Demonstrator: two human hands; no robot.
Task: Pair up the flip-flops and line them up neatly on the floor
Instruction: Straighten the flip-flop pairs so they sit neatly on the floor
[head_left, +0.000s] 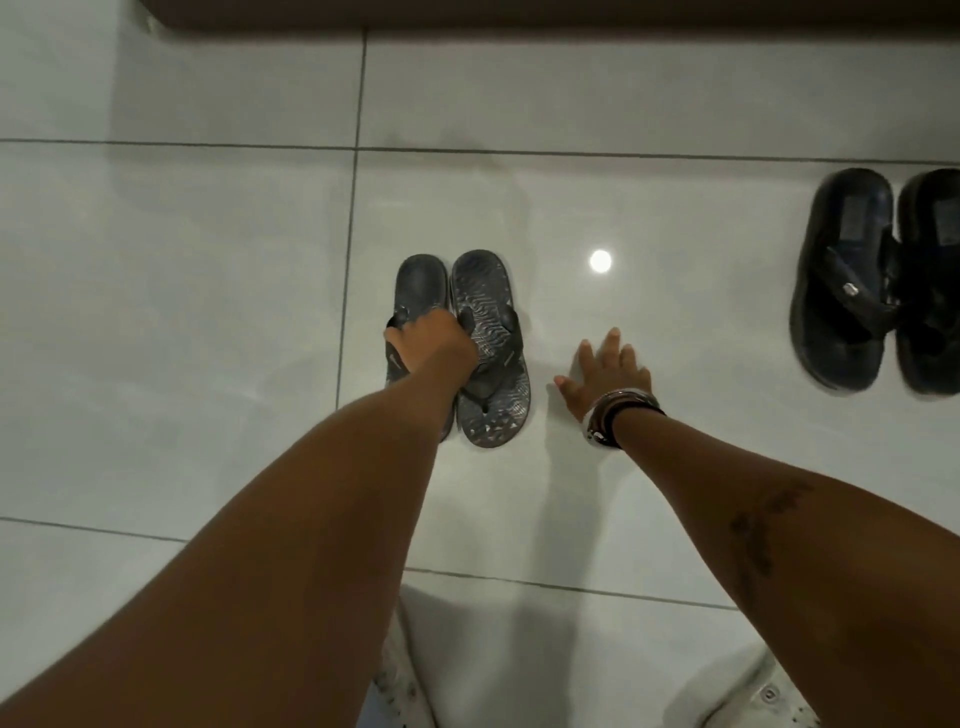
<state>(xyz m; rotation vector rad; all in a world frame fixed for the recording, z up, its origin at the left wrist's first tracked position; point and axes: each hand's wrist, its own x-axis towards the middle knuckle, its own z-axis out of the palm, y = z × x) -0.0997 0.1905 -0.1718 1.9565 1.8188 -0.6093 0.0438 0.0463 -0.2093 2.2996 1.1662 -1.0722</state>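
Observation:
Two dark grey flip-flops lie side by side on the white tiled floor, toes towards me. My left hand is closed around the strap of the left flip-flop, and my forearm hides its lower half. The right flip-flop has a wavy patterned sole and touches the left one. My right hand rests flat on the floor to the right of that pair, fingers spread, holding nothing; bracelets sit on its wrist. A second pair of chunky black flip-flops stands together at the far right, the outer one cut off by the frame edge.
A dark brown furniture base runs along the top of the view. A ceiling light reflects on the glossy tile between the two pairs. Light patterned clothing shows at the bottom edge.

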